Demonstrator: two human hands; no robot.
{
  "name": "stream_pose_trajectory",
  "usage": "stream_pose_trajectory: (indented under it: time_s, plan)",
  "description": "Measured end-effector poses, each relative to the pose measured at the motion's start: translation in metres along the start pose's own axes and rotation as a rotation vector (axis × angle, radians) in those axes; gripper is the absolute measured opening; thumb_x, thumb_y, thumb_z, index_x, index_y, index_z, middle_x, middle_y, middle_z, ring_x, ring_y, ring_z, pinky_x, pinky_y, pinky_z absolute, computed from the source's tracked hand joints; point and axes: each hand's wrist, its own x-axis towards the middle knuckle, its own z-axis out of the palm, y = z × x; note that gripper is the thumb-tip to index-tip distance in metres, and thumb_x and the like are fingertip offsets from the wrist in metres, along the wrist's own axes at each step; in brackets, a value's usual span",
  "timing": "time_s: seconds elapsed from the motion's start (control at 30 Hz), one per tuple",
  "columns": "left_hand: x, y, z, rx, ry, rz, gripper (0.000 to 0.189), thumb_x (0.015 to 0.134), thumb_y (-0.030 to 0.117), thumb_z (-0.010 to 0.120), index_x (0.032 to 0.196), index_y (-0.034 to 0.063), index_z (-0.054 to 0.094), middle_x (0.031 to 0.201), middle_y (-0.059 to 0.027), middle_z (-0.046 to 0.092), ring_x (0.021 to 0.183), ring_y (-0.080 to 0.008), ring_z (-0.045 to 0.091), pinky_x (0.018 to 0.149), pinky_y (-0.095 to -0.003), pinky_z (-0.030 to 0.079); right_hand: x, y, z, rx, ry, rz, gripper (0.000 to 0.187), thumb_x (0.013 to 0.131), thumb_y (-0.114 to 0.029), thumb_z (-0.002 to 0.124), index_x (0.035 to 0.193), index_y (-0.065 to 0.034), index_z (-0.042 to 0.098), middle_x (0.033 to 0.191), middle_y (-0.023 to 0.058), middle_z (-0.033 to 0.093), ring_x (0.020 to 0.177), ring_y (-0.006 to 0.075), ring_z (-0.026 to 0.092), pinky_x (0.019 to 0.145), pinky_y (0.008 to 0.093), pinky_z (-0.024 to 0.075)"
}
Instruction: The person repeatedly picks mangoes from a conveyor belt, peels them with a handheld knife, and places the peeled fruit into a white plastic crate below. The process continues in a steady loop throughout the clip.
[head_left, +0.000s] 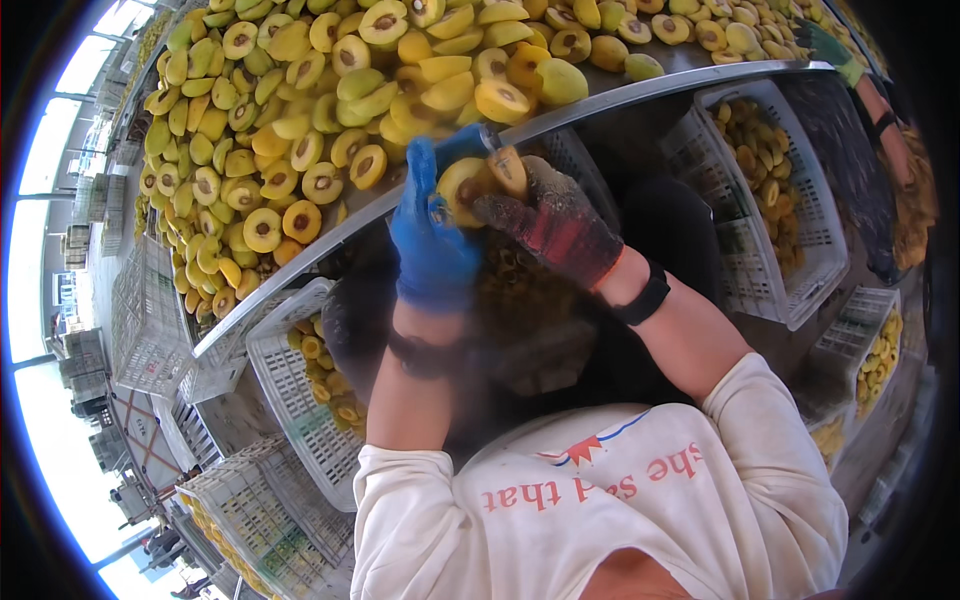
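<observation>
My left hand, in a blue glove, holds a yellow stone-fruit half with its cut face and dark centre turned towards my right hand. In a worn red and grey glove, my right hand grips the wooden handle of a small tool. A metal ferrule shows at the handle's far end; the working end cannot be made out. The right fingertips touch the fruit half. Both hands are just on my side of the metal table rim. Beyond it lies a heap of halved stone fruit, many with brown stones showing.
White plastic crates of cut fruit stand left and right of my legs. More crates are stacked at the far left. Another person's green-gloved hand is over the fruit at upper right. Fruit pieces lie below my hands.
</observation>
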Motion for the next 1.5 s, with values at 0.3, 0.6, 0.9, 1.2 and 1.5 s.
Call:
stream_pose_trajectory:
  time_s: [0.3,0.6,0.9,1.2,1.5]
  plan:
    - [0.008,0.003,-0.009,-0.269,0.112,-0.212,0.059,0.107,0.047,0.041,0.117,-0.0061,0.065,0.102,-0.0180,0.072,0.095,-0.0309,0.070,0.089,-0.0432,0.057,-0.012,0.007,0.001,-0.364,-0.193,0.020,0.040,0.090,-0.036,0.075,0.104,-0.0020,0.061,0.096,0.0199,0.069,0.089,0.0395,0.067,0.076,0.0431,0.0550]
    - [0.002,0.010,-0.021,-0.293,0.097,-0.306,0.058,0.105,0.049,0.046,0.109,-0.0042,0.069,0.094,-0.0164,0.072,0.086,-0.0272,0.071,0.079,-0.0387,0.058,-0.019,-0.002,0.006,-0.087,-0.394,-0.029,0.039,0.091,-0.024,0.075,0.119,-0.0005,0.061,0.111,0.0174,0.069,0.101,0.0324,0.066,0.086,0.0391,0.0534]
    - [0.004,0.023,-0.019,-0.116,-0.006,-0.405,0.055,0.105,0.045,0.048,0.097,-0.0036,0.072,0.086,-0.0156,0.073,0.074,-0.0254,0.070,0.072,-0.0354,0.058,-0.027,0.007,0.010,0.072,-0.442,0.056,0.035,0.090,-0.021,0.074,0.118,-0.0021,0.063,0.108,0.0157,0.070,0.099,0.0290,0.067,0.086,0.0381,0.0530]
    - [0.000,0.018,-0.008,-0.246,0.135,-0.373,0.052,0.104,0.043,0.052,0.092,-0.0034,0.072,0.080,-0.0143,0.071,0.073,-0.0234,0.069,0.070,-0.0358,0.057,-0.027,0.010,0.015,0.095,-0.399,0.024,0.034,0.089,-0.018,0.074,0.118,-0.0032,0.063,0.109,0.0166,0.070,0.099,0.0309,0.068,0.085,0.0387,0.0536]
    - [-0.001,0.028,-0.014,0.074,0.015,-0.396,0.050,0.104,0.040,0.052,0.089,-0.0034,0.073,0.079,-0.0132,0.071,0.070,-0.0211,0.067,0.071,-0.0336,0.055,-0.034,0.019,0.018,0.084,-0.452,0.087,0.037,0.086,-0.015,0.074,0.119,-0.0040,0.062,0.107,0.0171,0.070,0.099,0.0344,0.068,0.085,0.0406,0.0543]
